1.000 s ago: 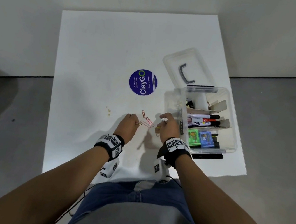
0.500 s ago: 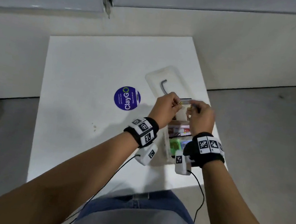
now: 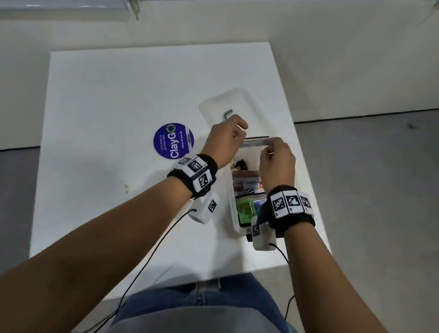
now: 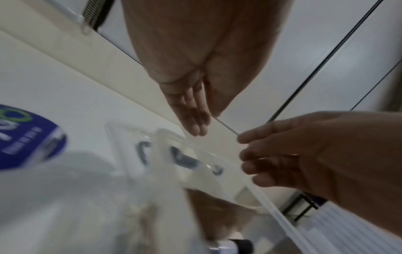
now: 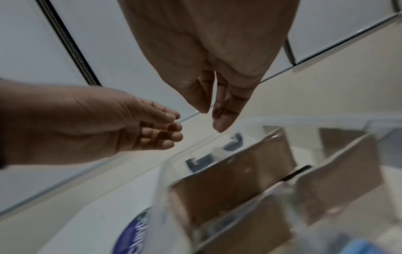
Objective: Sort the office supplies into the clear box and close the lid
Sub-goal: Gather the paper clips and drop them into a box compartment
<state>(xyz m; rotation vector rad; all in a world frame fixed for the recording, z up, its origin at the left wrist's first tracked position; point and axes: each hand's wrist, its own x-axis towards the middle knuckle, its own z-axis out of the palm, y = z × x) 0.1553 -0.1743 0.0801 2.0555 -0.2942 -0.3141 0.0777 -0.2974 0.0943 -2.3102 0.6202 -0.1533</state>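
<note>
The clear box point(image 3: 230, 195) stands open at the table's right side, holding markers point(image 3: 246, 186), a green item point(image 3: 246, 209) and dark clips point(image 3: 241, 165) between cardboard dividers point(image 5: 234, 171). Its lid point(image 3: 238, 99) lies flat just behind it, grey handle point(image 3: 226, 114) showing. Both hands hover over the box's far end. My left hand point(image 3: 238, 129) is at the far left corner; the left wrist view shows its fingers point(image 4: 195, 127) relaxed and holding nothing. My right hand point(image 3: 269, 150) hangs over the far compartment, its fingers point(image 5: 219, 123) pointing down and empty.
A round blue ClayGo sticker point(image 3: 173, 141) lies on the white table point(image 3: 103, 151) left of the box. A few small specks point(image 3: 126, 186) sit near the table's middle. The box stands close to the table's right edge, with grey floor beyond.
Both hands left the paper clips' spot on the table and rose over the box's far end. The clips are gone from the table and the fingers have since loosened.
</note>
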